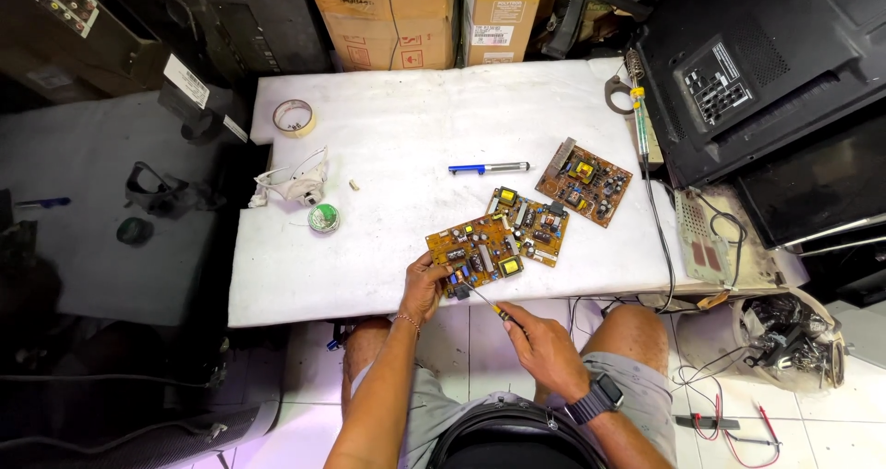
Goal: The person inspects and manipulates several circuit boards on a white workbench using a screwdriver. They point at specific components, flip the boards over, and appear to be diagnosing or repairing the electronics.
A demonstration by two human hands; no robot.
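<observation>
On the white padded table (415,109) lie 3 brown circuit boards: a second board (533,225) touches the far right corner of the near one, and a third board (584,181) sits apart, further right. A blue and silver pen-shaped tool (489,167) lies just beyond them, a green solder spool (323,218) and a white coil of wire (295,183) rest to the left, and a roll of tape (294,117) lies near the far left corner. A soldering iron (640,118) runs along the right edge, beside a large black panel (766,72). Cardboard boxes (415,17) stand behind the table. The middle and far part of the table surface is bare. The near circuit board (475,258) lies at the table's near edge, crowded with yellow, black and blue components. The left hand (423,289) grips its near left corner, thumb on top, fingers curled under the edge. The right hand (544,344), below the table edge, has its fingers closed around a thin screwdriver (484,300) whose tip touches the board's near edge.
</observation>
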